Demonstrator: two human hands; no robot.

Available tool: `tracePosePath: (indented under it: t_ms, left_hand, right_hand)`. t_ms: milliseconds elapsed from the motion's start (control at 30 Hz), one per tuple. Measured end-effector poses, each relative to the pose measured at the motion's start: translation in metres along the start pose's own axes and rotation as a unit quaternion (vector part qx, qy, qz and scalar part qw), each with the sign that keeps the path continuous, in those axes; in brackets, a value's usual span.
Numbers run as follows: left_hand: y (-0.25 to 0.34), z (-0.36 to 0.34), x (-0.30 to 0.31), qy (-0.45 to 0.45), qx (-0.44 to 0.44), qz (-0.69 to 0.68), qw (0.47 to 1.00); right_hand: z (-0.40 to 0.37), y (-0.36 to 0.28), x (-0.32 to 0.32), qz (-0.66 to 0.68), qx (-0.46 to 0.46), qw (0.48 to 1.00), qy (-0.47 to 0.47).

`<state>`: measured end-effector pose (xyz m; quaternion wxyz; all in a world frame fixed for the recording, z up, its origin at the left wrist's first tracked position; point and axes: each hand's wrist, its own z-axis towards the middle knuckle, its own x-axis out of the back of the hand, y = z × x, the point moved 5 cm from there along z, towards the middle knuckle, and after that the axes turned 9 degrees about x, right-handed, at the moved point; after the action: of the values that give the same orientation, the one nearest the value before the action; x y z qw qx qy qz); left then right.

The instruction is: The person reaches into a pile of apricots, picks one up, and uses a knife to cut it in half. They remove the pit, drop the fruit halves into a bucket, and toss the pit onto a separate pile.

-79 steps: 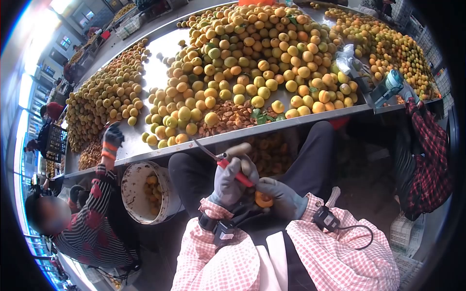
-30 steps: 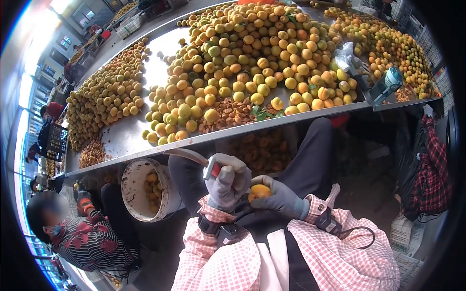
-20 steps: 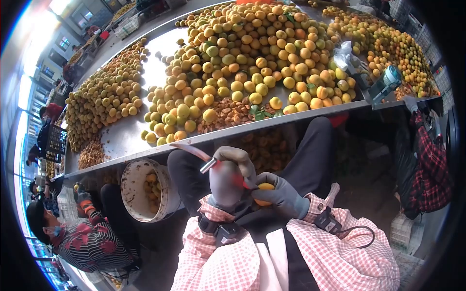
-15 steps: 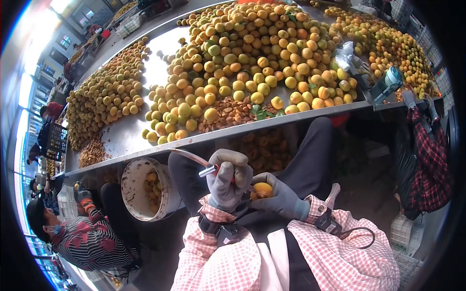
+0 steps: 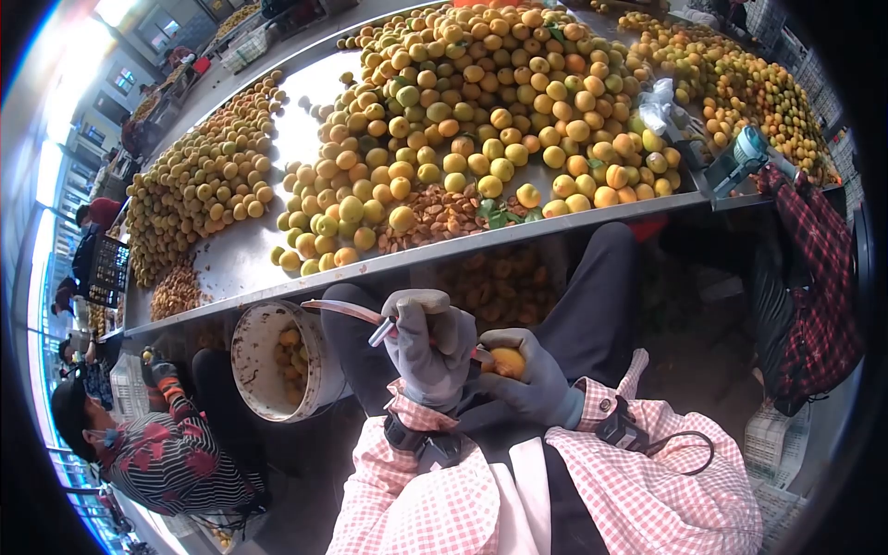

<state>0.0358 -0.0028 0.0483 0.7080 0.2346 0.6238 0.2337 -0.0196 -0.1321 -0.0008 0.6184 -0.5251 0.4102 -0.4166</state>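
Note:
My left hand (image 5: 430, 347), in a grey glove, is closed around a thin tool (image 5: 347, 308) with a curved strip pointing left and a short metal tube at the fist. The tool's other end reaches toward an orange-yellow apricot (image 5: 506, 363). My right hand (image 5: 532, 379), also gloved, grips that apricot between thumb and fingers. Both hands are close together above my lap, just below the metal table's edge (image 5: 407, 262). Whether the tool's tip is inside the fruit cannot be made out.
Apricots (image 5: 499, 83) are heaped on the table, with pits (image 5: 435, 217) near its edge. A white bucket (image 5: 268, 361) holding fruit stands left of my knee. A teal-lidded bottle (image 5: 740, 157) lies at the right. Co-workers sit at left (image 5: 171, 453) and right (image 5: 814, 305).
My left hand has shifted slightly left with the tool, whose curved strip now shows longer. The apricot and my right hand moved slightly. The right co-worker's arms have moved toward the bottle.

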Motion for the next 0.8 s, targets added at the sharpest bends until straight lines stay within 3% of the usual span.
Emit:
tracePosePath:
  t_ms: [100, 300, 500, 600, 667, 800]
  left_hand:
    - [0.001, 0.000, -0.003, -0.016, -0.007, 0.009, 1.000]
    - [-0.004, -0.001, -0.009, -0.009, 0.046, 0.044, 0.998]
    - [-0.008, -0.001, -0.005, 0.039, 0.112, -0.004, 0.993]
    - [-0.011, -0.006, -0.001, 0.091, 0.136, 0.113, 0.980]
    - [-0.016, -0.009, 0.002, 0.068, 0.140, 0.124, 0.980]
    - [-0.014, -0.009, 0.001, 0.056, 0.148, 0.066, 0.985]
  right_hand:
    - [-0.001, -0.001, 0.000, -0.003, 0.008, 1.000, 0.015]
    - [-0.001, 0.001, -0.003, 0.104, -0.071, 0.992, 0.026]
    - [0.002, -0.002, 0.000, 0.061, 0.026, 0.998, 0.008]
    - [0.008, -0.001, 0.002, 0.050, -0.023, 0.998, -0.010]
    - [0.003, 0.009, -0.002, 0.224, -0.209, 0.951, -0.026]
    - [0.003, 0.010, -0.005, 0.142, -0.152, 0.978, -0.034]
